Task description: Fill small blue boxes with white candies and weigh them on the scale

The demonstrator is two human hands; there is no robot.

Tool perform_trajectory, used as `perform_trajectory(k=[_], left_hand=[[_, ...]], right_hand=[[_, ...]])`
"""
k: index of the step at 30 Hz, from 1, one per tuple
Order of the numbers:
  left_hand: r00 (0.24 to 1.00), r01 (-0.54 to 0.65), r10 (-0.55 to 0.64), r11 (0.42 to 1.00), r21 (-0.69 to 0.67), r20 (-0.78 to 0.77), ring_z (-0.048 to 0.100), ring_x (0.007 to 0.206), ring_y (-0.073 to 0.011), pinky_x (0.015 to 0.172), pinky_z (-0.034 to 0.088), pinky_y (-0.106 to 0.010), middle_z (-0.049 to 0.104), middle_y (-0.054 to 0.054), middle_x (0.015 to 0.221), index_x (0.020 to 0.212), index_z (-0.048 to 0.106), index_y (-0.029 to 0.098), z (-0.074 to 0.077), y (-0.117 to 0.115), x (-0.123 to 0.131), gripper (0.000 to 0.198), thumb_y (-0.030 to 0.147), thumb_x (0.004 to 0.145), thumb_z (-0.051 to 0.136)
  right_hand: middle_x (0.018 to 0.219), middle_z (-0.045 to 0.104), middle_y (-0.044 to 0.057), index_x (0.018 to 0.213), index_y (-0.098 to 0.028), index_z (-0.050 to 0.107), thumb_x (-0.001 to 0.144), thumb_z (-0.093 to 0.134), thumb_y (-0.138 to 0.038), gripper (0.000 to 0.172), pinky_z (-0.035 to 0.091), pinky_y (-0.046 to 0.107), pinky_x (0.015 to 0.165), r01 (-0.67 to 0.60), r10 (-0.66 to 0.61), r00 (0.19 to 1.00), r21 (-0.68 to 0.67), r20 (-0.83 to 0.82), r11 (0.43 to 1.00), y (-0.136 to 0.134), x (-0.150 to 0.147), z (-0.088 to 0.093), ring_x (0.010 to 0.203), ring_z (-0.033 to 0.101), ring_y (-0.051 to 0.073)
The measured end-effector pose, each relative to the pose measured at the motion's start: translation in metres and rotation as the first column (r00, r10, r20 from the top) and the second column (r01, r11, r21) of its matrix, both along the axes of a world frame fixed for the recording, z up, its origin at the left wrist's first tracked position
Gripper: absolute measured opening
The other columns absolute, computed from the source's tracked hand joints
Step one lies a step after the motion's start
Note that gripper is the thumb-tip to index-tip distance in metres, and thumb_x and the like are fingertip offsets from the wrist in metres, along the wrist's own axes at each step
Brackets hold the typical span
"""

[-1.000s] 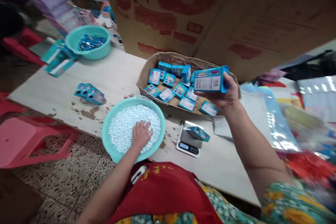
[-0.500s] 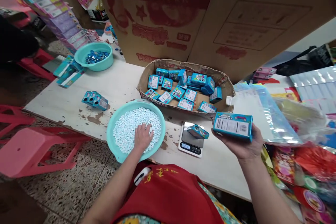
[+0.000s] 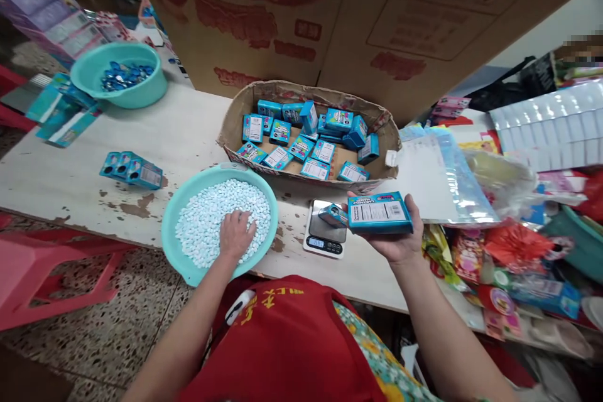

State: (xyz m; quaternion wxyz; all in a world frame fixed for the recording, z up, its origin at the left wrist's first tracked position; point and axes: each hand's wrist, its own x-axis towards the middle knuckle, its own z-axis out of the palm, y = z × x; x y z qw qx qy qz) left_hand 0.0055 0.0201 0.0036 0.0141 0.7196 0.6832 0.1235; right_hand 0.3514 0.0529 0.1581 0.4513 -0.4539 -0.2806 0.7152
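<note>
My left hand (image 3: 236,235) rests on the small pale candies (image 3: 202,226) filling a turquoise basin (image 3: 170,251), its fingers apart and lying on the heap. In my right hand (image 3: 400,245) is a blue candy box (image 3: 379,213), gripped from below with its printed label side facing up. Just left of that box, a smaller blue box (image 3: 332,215) lies on a digital kitchen scale (image 3: 325,244) whose display is lit. The held box partly covers the scale's right side.
A cut-down cardboard tray (image 3: 226,132) behind the scale holds several blue boxes. To the left stand three small blue boxes (image 3: 132,171), and farther back a basin (image 3: 146,97) of blue-wrapped pieces. Packaging (image 3: 509,251) clutters the right; a big carton (image 3: 282,19) stands behind.
The view has shifted, so the table appears farther left. My right hand has brought the blue box closer to the scale, beside the small box. My left hand stays on the candies.
</note>
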Motion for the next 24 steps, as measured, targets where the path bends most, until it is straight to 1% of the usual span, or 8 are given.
perform_trajectory(k=[4,8,11,14,17,19,21,24], left_hand=[[1.0,0.005,-0.004,1.0,0.004,-0.028,0.048,0.092,-0.0265,0.082,0.037,-0.039,0.057,-0.012,0.098,0.105,0.059,0.018,0.0,0.003,0.001,0.03,0.036,0.086,0.044],[0.999,-0.014,0.014,1.0,0.011,-0.045,0.048,0.091,-0.0268,0.079,0.037,-0.039,0.056,-0.011,0.096,0.104,0.06,0.018,0.002,0.003,0.003,0.03,0.036,0.086,0.044],[0.998,-0.024,0.024,1.0,0.005,-0.05,0.047,0.09,-0.0269,0.077,0.037,-0.038,0.056,-0.011,0.095,0.102,0.06,0.018,0.002,0.004,0.004,0.029,0.036,0.085,0.044],[0.999,-0.026,0.026,1.0,0.001,-0.044,0.047,0.09,-0.0271,0.075,0.036,-0.038,0.055,-0.011,0.094,0.101,0.06,0.017,0.003,0.005,0.005,0.029,0.036,0.085,0.045],[0.999,-0.024,0.024,1.0,-0.005,-0.044,0.047,0.09,-0.0271,0.075,0.036,-0.038,0.055,-0.012,0.094,0.101,0.059,0.017,0.004,0.005,0.005,0.029,0.036,0.085,0.045],[0.998,-0.024,0.024,1.0,-0.004,-0.051,0.047,0.09,-0.0271,0.075,0.037,-0.038,0.055,-0.012,0.094,0.101,0.059,0.017,0.004,0.005,0.006,0.029,0.036,0.085,0.044],[0.998,-0.028,0.028,1.0,0.001,-0.056,0.047,0.09,-0.027,0.076,0.037,-0.038,0.055,-0.012,0.093,0.101,0.059,0.018,0.004,0.005,0.006,0.028,0.036,0.085,0.045],[0.998,-0.031,0.031,0.999,0.011,-0.056,0.048,0.09,-0.0268,0.075,0.037,-0.038,0.055,-0.011,0.093,0.1,0.059,0.018,0.003,0.004,0.006,0.027,0.036,0.084,0.045]], right_hand=[[0.129,0.052,0.009,0.113,-0.025,0.055,0.076,0.038,-0.074,0.064,0.041,0.059,0.091,0.041,-0.041,0.999,-0.017,0.013,0.999,0.002,0.013,0.003,0.115,0.05,0.035],[0.127,0.054,0.009,0.111,-0.024,0.056,0.074,0.046,-0.069,0.059,0.041,0.06,0.09,0.188,-0.188,0.982,-0.036,-0.01,0.982,0.0,0.038,-0.009,0.112,0.052,0.036],[0.119,0.058,0.011,0.105,-0.023,0.059,0.073,0.05,-0.062,0.051,0.042,0.061,0.089,0.327,-0.327,0.945,-0.092,0.021,0.94,-0.01,0.067,-0.032,0.109,0.054,0.036],[0.108,0.063,0.011,0.098,-0.021,0.06,0.071,0.052,-0.051,0.041,0.045,0.059,0.088,0.422,-0.403,0.905,-0.162,0.134,0.892,-0.027,0.091,-0.066,0.106,0.056,0.034],[0.098,0.065,0.009,0.092,-0.02,0.058,0.067,0.055,-0.038,0.031,0.049,0.055,0.083,0.508,-0.456,0.857,-0.24,0.241,0.827,-0.041,0.101,-0.103,0.098,0.061,0.031],[0.09,0.065,0.008,0.087,-0.019,0.057,0.063,0.057,-0.031,0.026,0.053,0.051,0.078,0.552,-0.473,0.822,-0.236,0.317,0.8,-0.047,0.102,-0.124,0.089,0.063,0.029],[0.083,0.064,0.008,0.082,-0.018,0.055,0.061,0.059,-0.028,0.023,0.056,0.045,0.072,0.563,-0.455,0.786,-0.182,0.417,0.806,-0.049,0.101,-0.138,0.081,0.064,0.026],[0.078,0.063,0.007,0.082,-0.016,0.055,0.061,0.062,-0.03,0.026,0.056,0.038,0.06,0.566,-0.42,0.725,-0.126,0.546,0.814,-0.05,0.106,-0.143,0.072,0.063,0.023]])
